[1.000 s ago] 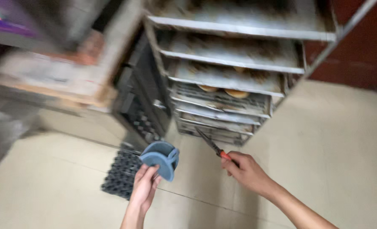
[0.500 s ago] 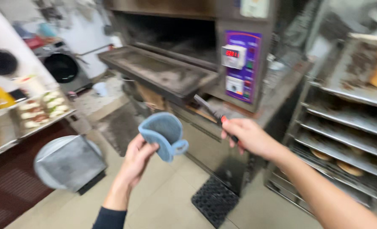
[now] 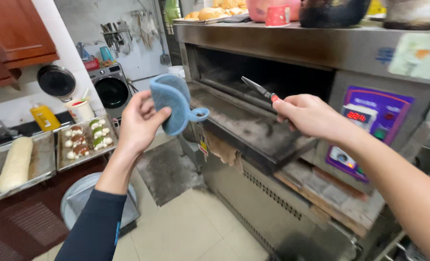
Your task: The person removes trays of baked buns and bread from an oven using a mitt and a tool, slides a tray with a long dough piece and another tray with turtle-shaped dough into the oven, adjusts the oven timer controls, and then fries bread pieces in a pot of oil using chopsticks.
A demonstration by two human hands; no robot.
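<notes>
Left hand [image 3: 138,121] is raised in front of the oven [image 3: 292,145], fingers and thumb pinched on a blue pot holder [image 3: 172,104]; the pad stands roughly upright with its loop pointing right toward the oven door [image 3: 244,128]. Right hand [image 3: 310,115] is curled closed around the red grip of a thin dark-bladed tool [image 3: 259,89], looks like a knife or scissors, can't tell which. Blade tip points up-left into the open oven mouth, above the dropped door, not touching it. The two hands are apart, pot holder just left of the door's near corner.

Control panel [image 3: 365,130] with lit red digits sits right of the right hand. Left side: worktop with a tray of topped buns [image 3: 82,140] and a tray holding a long pale loaf [image 3: 16,163]. A washing machine [image 3: 109,87] stands at the back wall.
</notes>
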